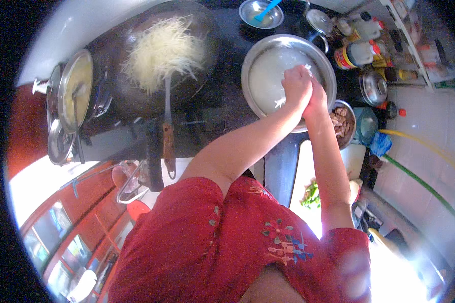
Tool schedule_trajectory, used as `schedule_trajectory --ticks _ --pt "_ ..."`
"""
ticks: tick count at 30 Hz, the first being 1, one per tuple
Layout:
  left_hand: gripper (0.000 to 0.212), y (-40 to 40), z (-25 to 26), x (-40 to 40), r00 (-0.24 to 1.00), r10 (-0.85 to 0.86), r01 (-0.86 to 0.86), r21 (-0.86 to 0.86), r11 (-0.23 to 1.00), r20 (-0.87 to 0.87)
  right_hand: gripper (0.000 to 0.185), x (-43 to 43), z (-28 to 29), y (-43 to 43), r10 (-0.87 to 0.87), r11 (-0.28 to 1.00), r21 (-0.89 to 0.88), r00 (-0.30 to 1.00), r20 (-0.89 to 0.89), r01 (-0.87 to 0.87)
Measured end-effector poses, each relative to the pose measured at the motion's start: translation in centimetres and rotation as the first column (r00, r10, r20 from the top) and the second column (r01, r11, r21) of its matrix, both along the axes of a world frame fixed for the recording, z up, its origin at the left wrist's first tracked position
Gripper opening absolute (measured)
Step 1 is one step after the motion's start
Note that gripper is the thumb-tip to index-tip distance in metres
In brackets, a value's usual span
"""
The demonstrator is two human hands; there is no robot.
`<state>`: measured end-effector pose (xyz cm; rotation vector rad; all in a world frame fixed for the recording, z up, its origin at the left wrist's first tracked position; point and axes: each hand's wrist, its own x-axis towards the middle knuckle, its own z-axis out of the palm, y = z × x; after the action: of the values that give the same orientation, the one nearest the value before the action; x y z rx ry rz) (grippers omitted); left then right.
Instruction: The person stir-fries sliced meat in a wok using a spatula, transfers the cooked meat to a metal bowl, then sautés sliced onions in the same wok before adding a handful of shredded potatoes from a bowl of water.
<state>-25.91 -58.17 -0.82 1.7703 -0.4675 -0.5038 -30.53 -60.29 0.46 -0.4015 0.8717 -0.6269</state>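
Observation:
My left hand [296, 88] and my right hand [317, 95] are clasped together over a stainless steel basin [250, 91]. They squeeze a clump of pale vegetable shreds [308, 67], of which only a few ends show at the fingertips. Cloudy whitish water [267, 77] fills the basin, and a few loose shreds [280, 102] are in it near my left wrist. To the left, a heap of similar shreds [165, 51] lies in a dark wok [136, 104]. A wooden-handled spatula [168, 142] reaches in under the heap.
A steel bowl with a blue brush [263, 15] stands behind the basin. At right are a bowl of meat pieces [341, 123], seasoning bottles [360, 53] and a cutting board with chopped green vegetables [311, 195]. A glass lid [76, 91] stands at left; the wok's black handle [154, 166] juts towards me.

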Motion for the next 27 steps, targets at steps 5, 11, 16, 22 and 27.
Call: schedule_trajectory --ticks 5,11,16,22,27 --pt "0.026 0.5 2.2 0.0 0.996 0.065 -0.069 -0.076 0.995 -0.055 0.028 0.3 2.0 0.9 0.05 0.987 -0.151 0.999 -0.005 -0.05" --pt "0.03 1.7 8.2 4.0 0.996 0.086 -0.075 -0.317 0.946 0.02 0.029 4.7 7.7 1.7 0.041 0.974 -0.226 0.996 0.077 -0.023" --pt "0.021 5.8 12.6 14.5 0.997 -0.073 0.067 -0.616 0.785 0.016 0.03 14.0 14.0 6.2 0.149 0.668 -0.737 0.989 -0.008 -0.107" --pt "0.033 14.0 11.9 27.9 0.994 0.109 -0.103 -0.196 0.975 0.017 0.029 28.1 10.6 10.1 0.338 0.586 -0.693 0.904 -0.26 -0.419" --pt "0.044 21.6 6.5 33.9 0.901 -0.15 0.008 0.33 0.944 0.407 0.043 28.6 11.3 11.0 0.499 0.3 -0.551 0.621 -0.605 -0.779"
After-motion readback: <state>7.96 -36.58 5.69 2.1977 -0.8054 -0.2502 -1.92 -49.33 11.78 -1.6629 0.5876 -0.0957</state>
